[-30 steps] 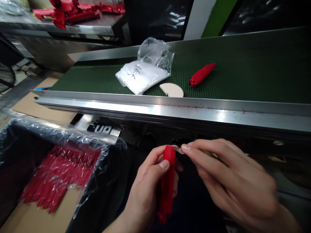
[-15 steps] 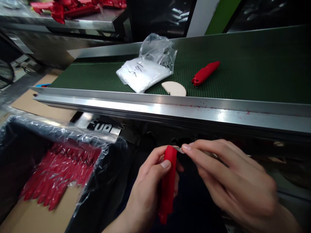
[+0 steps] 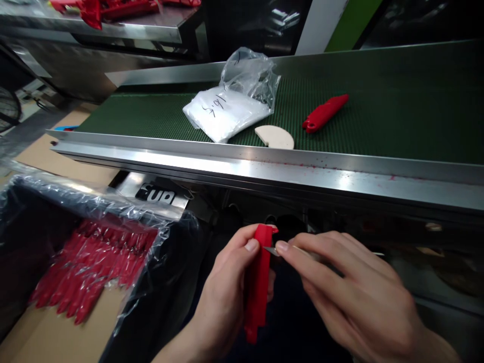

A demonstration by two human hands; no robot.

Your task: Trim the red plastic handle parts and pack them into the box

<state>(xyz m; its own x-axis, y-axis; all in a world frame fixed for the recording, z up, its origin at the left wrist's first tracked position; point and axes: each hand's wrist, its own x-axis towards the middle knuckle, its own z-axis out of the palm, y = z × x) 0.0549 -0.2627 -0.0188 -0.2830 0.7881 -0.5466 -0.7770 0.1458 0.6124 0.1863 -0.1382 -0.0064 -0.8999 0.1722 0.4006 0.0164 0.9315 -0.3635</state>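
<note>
My left hand (image 3: 223, 282) is closed around a long red plastic part (image 3: 258, 282), held upright with the thumb on its face near the top. Between the fingertips of my right hand (image 3: 355, 287) is a small knife (image 3: 271, 250), its pointed metal blade touching the right edge of the red part a little below the top. Most of the knife's handle is hidden by the fingers. A small red shaving (image 3: 275, 230) sticks out at the part's top right corner. Another red part (image 3: 325, 113) lies on the green conveyor belt (image 3: 381, 121) beyond my hands.
On the belt rest a plastic bag of white material (image 3: 227, 111) marked "16.5" and a cream flat disc piece (image 3: 275, 136). The belt's metal rail (image 3: 321, 174) crosses ahead. At left, a plastic-lined box (image 3: 181, 232) holds several wrapped red parts (image 3: 94, 262). More red pieces (image 3: 113, 10) lie on a table behind.
The knife has moved from the top corner of the red part down along its right edge. A shaving now shows at the top. My left thumb has shifted slightly up and left.
</note>
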